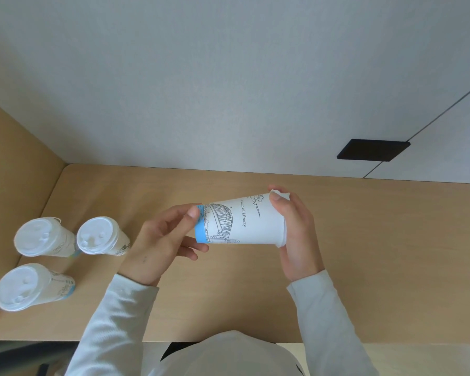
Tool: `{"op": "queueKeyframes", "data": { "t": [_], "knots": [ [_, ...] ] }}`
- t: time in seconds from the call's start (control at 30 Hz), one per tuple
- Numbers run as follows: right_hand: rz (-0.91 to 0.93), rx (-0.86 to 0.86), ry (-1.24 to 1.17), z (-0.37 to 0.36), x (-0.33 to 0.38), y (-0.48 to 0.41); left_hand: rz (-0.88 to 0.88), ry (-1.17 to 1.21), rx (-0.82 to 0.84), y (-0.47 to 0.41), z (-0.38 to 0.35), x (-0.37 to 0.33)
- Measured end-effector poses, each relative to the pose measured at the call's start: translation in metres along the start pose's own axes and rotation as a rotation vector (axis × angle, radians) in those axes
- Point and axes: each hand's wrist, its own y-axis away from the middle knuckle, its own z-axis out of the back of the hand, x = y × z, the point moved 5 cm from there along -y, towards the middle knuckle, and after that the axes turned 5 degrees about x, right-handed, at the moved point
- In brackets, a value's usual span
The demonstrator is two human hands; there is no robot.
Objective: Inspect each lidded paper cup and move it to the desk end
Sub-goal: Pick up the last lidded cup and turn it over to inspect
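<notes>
Head view, held cup (239,223): held on its side in the air above the desk (377,253), near the desk's middle.
Risk: the lid (282,193) could be popped loose if the rim end is squeezed too hard; the cup could be dropped if either end is let go while it is turned.
Axis: long axis roughly level, run left to right; blue base pointed left, lid end pointed right.
Left hand (163,240): base edge pinched by thumb and fingertips.
Right hand (296,229): wrapped round the lid end.
Other cups (101,236): three, lidded, stood upright at the desk's left end, well apart from the held cup.
</notes>
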Motion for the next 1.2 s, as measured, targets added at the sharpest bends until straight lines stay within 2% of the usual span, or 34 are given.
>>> {"op": "queueKeyframes", "data": {
  "t": [0.23, 0.4, 0.63, 0.8, 0.93, 1.1, 1.2],
  "knots": [
    [-0.021, -0.017, 0.0, 0.0051, 0.0003, -0.0008, -0.057, -0.02, 0.086, 0.0025, 0.0009, 0.0012],
    [-0.022, -0.01, 0.001, 0.0022, -0.0005, -0.001, -0.014, 0.004, -0.003, -0.0021, -0.0019, 0.0025],
    [-0.003, -0.007, -0.006, 0.002, 0.0013, -0.0024, -0.062, -0.024, 0.038, -0.0013, -0.0009, 0.0019],
    [0.0, -0.03, -0.002, 0.0033, 0.0022, -0.003, -0.013, 0.01, 0.008, -0.0047, -0.0029, 0.0036],
    [-0.004, -0.036, -0.009, 0.0051, 0.0034, -0.004, -0.061, -0.023, 0.052, -0.0029, -0.0035, 0.0],
    [0.017, -0.03, -0.03, 0.0043, 0.0048, -0.0053, -0.014, 0.026, -0.001, -0.007, -0.0057, 0.0004],
    [0.019, -0.038, -0.017, 0.0069, 0.0067, -0.0063, -0.06, 0.011, 0.052, -0.0045, -0.006, -0.0027]
  ]
}}
